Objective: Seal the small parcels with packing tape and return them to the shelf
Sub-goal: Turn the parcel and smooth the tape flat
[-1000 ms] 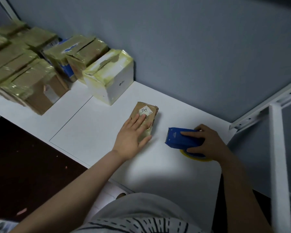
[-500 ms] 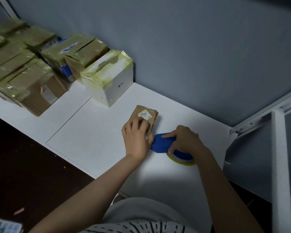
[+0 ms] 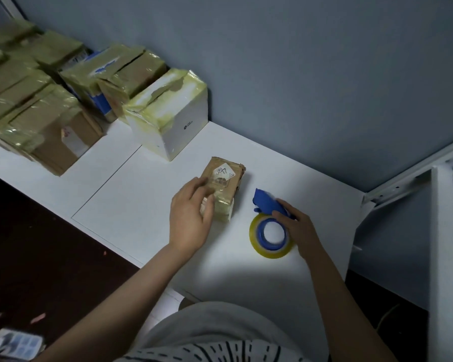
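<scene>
A small brown parcel [image 3: 225,184] with a white label lies on the white shelf board [image 3: 131,205], its near end wrapped in yellowish tape. My left hand [image 3: 191,215] grips the parcel's near left side, fingers curled over its edge. A blue tape dispenser [image 3: 268,205] with a yellow-rimmed roll of clear tape [image 3: 271,236] lies flat on the board to the parcel's right. My right hand [image 3: 300,231] holds the dispenser's handle from the right.
Several taped parcels are stacked at the back left, with a white taped box [image 3: 168,124] nearest and a brown box [image 3: 50,131] at the shelf's front. A grey wall stands behind. A white shelf post [image 3: 442,257] rises at the right. A power strip [image 3: 19,343] lies on the dark floor.
My right hand pressed the dispenser against the parcel's near end, then pulled it away to the right and laid it flat. My left hand shifted from the parcel's top to its near left side.
</scene>
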